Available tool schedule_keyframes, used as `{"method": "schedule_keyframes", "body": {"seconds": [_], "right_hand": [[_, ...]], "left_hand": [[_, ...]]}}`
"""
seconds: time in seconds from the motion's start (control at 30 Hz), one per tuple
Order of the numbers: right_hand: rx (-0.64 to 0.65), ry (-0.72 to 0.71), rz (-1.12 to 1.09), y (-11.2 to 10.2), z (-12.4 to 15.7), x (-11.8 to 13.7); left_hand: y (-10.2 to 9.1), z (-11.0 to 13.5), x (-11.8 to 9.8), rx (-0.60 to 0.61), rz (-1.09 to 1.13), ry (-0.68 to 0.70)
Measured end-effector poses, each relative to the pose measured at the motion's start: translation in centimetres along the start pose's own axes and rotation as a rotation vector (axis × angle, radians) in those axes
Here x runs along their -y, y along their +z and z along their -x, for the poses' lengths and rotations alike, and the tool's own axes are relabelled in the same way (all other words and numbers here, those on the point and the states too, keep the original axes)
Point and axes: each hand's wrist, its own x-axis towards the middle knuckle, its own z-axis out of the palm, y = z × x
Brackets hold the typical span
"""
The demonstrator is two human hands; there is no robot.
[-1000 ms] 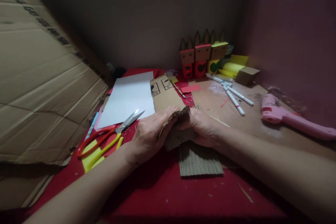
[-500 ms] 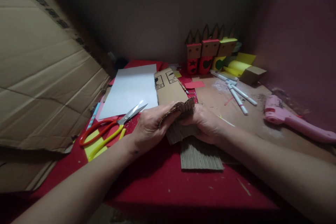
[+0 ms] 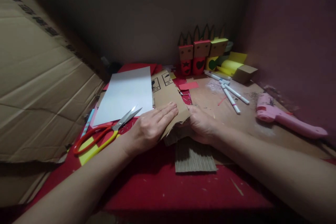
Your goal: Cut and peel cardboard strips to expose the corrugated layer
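A torn piece of brown cardboard [image 3: 168, 94] printed with black box marks lies mid-way across the red counter [image 3: 147, 192], its near end lifted and bent under both hands. The left hand [image 3: 152, 126] lies over the cardboard's near left part, fingers nearly straight and side by side on its upper face; its thumb is hidden, so I cannot tell whether it grips from below. The right hand [image 3: 201, 122] is closed at the cardboard's near right corner, thumb along the edge and fingers curled out of sight beneath. A ribbed grey-brown strip [image 3: 194, 159] lies in front of the cardboard, below the right hand.

A white sheet of paper [image 3: 126, 92] lies just left of the cardboard. Also to the cardboard's left, nearer the person, are scissors [image 3: 119, 125] with one red and one yellow handle, blades slightly apart, and a large folded box panel [image 3: 47, 87] slopes up farther left. Behind the cardboard and to its right stand three cardboard figures [image 3: 201, 49], two with red bodies and one with yellow. Right of the cardboard, white marker pens [image 3: 231, 98] lie on a brown board [image 3: 249, 122], with a pink glue gun [image 3: 283, 119] farther right.
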Motion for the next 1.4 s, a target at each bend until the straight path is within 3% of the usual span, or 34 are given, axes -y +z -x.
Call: {"method": "schedule_keyframes", "body": {"seconds": [0.2, 0.4, 0.53, 0.63, 0.77, 1.0, 1.1, 1.23, 1.4], "right_hand": [[0.026, -0.046, 0.063, -0.3, 0.0, -0.2], [-0.046, -0.019, 0.089, -0.4, 0.3, -0.2], [-0.062, -0.028, 0.08, -0.4, 0.2, -0.2], [0.002, -0.062, 0.103, -0.7, 0.0, -0.3], [0.037, -0.067, 0.124, -0.9, 0.0, -0.3], [-0.018, 0.161, -0.029, -0.5, 0.4, 0.7], [-0.022, 0.12, -0.048, -0.5, 0.3, 0.6], [0.078, 0.152, -0.093, -0.5, 0.3, 0.4], [0.063, 0.092, 0.004, -0.2, 0.4, 0.4]], "left_hand": [[0.0, 0.0, -0.5, -0.062, 0.031, -0.05], [-0.7, -0.5, -0.9, -0.089, 0.023, -0.2], [-0.9, -0.9, -0.8, -0.044, 0.194, -0.281], [-0.8, -1.0, -0.4, 0.009, 0.379, -0.29], [0.0, -0.5, 0.3, -0.033, 0.416, -0.321], [0.9, 0.2, 0.5, -0.026, 0.422, -0.234], [0.7, -0.3, 0.3, -0.014, 0.401, -0.165], [0.0, -0.5, -0.3, -0.017, 0.227, -0.056], [-0.4, 0.0, -0.8, -0.095, 0.258, -0.147]]}}
